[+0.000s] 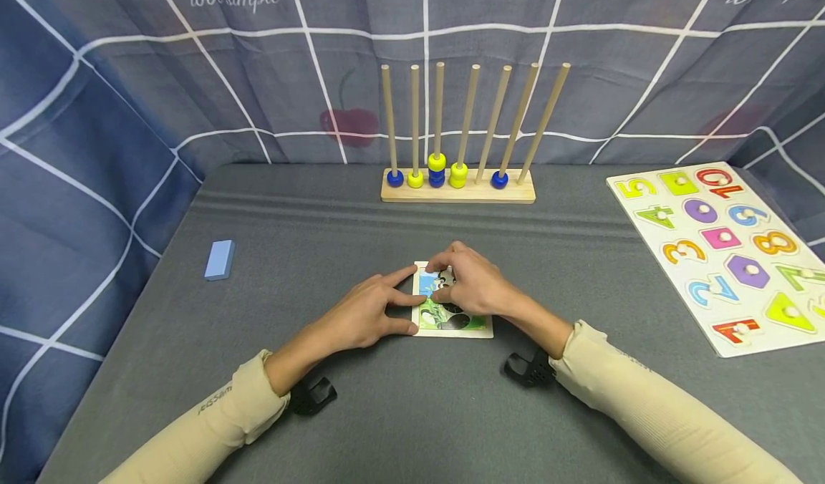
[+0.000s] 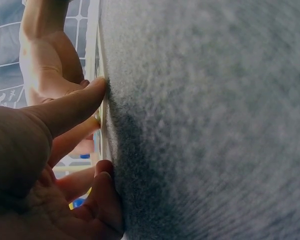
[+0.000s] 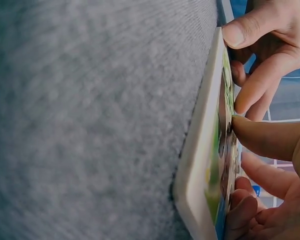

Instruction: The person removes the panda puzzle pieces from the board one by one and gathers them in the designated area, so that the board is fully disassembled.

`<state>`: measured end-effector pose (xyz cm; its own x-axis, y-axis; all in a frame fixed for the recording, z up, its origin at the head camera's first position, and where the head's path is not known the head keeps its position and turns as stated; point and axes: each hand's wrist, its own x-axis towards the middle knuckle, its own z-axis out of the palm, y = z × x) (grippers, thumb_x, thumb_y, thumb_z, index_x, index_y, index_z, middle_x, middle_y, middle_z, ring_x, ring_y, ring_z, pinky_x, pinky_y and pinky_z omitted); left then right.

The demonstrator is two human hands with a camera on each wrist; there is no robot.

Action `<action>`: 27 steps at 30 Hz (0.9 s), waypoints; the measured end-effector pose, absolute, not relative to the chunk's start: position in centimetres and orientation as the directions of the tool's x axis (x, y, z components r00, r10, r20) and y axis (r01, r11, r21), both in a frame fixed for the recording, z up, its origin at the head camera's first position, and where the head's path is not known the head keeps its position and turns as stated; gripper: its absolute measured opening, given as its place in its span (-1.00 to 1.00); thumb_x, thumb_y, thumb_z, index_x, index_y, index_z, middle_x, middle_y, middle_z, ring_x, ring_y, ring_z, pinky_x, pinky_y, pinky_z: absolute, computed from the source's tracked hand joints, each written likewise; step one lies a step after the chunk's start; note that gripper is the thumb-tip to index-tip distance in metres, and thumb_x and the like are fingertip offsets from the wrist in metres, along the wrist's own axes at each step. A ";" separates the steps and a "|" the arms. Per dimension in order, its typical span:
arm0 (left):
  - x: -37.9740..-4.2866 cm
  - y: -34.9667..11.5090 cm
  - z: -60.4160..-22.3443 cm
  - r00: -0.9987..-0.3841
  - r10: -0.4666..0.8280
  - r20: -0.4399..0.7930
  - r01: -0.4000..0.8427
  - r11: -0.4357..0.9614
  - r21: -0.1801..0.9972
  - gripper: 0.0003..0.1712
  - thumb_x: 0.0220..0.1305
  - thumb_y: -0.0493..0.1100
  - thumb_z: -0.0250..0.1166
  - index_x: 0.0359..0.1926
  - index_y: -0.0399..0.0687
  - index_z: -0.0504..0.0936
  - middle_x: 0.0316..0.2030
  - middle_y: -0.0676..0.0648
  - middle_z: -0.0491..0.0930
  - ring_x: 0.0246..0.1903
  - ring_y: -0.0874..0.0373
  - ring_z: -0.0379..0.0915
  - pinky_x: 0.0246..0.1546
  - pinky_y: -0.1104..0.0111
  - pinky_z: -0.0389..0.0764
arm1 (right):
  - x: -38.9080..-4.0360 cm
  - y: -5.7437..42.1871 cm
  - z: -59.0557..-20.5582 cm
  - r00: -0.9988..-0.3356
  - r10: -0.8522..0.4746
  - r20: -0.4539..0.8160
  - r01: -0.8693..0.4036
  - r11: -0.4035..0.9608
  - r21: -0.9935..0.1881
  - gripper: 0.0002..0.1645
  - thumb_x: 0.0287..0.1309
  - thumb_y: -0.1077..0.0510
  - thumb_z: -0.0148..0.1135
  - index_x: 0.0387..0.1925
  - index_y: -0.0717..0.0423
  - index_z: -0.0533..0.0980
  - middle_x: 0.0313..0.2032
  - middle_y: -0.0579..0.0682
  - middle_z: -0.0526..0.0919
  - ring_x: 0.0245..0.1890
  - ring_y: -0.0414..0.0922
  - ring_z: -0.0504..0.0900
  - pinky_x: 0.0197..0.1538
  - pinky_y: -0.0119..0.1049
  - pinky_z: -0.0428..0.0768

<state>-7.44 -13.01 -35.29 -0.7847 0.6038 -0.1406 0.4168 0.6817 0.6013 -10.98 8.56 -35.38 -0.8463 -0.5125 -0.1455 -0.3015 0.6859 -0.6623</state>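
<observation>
A small white-framed picture puzzle [image 1: 451,332] lies flat on the grey table, showing blue sky, green leaves and black-and-white shapes. My left hand [image 1: 364,312] rests at its left side, the fingers reaching onto the picture and the thumb at the lower left corner. Over the upper part is my right hand [image 1: 473,280], its thumb and forefinger touching the picture and hiding much of it. In the right wrist view the puzzle's pale edge [image 3: 202,135] shows from the side, with the right thumb [image 3: 262,137] pressed to the picture.
A wooden bead stand [image 1: 457,194] with upright pegs and blue and yellow beads stands behind the puzzle. To the right lies a number-and-shape peg board [image 1: 699,255]. On the left is a blue block [image 1: 220,260]. A checked cloth [image 1: 258,97] hangs behind the table.
</observation>
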 end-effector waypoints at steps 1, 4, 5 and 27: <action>-7.4 -13.0 -35.3 -0.785 0.604 -0.139 0.417 0.680 0.603 -0.44 0.17 -0.04 0.46 0.21 0.01 0.63 0.46 -0.17 0.16 0.35 -0.20 0.17 0.27 -0.11 0.18 | -11.0 8.5 -35.4 -0.848 -0.509 -0.148 -0.296 0.687 -0.663 -0.55 0.06 0.19 0.48 0.02 0.14 0.61 -0.12 0.03 0.48 -0.26 -0.08 0.42 -0.25 -0.18 0.38; -7.4 -13.1 -35.3 -0.786 0.604 -0.133 0.420 0.679 0.602 -0.44 0.17 -0.04 0.47 0.21 0.02 0.63 0.46 -0.16 0.16 0.34 -0.21 0.18 0.26 -0.11 0.21 | -10.9 8.5 -35.3 -0.854 -0.499 -0.149 -0.286 0.687 -0.668 -0.56 0.03 0.18 0.51 -0.02 0.12 0.59 -0.10 0.04 0.48 -0.26 -0.07 0.41 -0.22 -0.16 0.39; -7.4 -13.1 -35.2 -0.786 0.604 -0.131 0.421 0.678 0.602 -0.44 0.17 -0.04 0.46 0.21 0.02 0.63 0.46 -0.16 0.16 0.34 -0.21 0.19 0.25 -0.10 0.22 | -10.9 8.5 -35.3 -0.855 -0.497 -0.147 -0.283 0.687 -0.670 -0.56 0.02 0.18 0.51 -0.03 0.12 0.58 -0.10 0.04 0.48 -0.25 -0.07 0.42 -0.22 -0.15 0.39; -7.6 -13.0 -35.3 -0.772 0.619 -0.142 0.431 0.675 0.599 -0.45 0.18 -0.03 0.46 0.20 -0.01 0.63 0.46 -0.20 0.15 0.32 -0.21 0.22 0.26 -0.10 0.21 | -11.7 9.8 -36.1 -0.832 -0.555 -0.007 -0.309 0.474 -0.824 -0.77 0.11 0.34 0.34 -0.14 0.22 0.62 -0.39 -0.03 0.57 -0.44 -0.12 0.45 -0.28 -0.21 0.44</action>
<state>-7.65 -12.99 -35.34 -0.7722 0.6194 -0.1417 0.4313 0.6746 0.5991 -11.66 9.83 -36.13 -0.8321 -0.5546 -0.0073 -0.3089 0.4743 -0.8244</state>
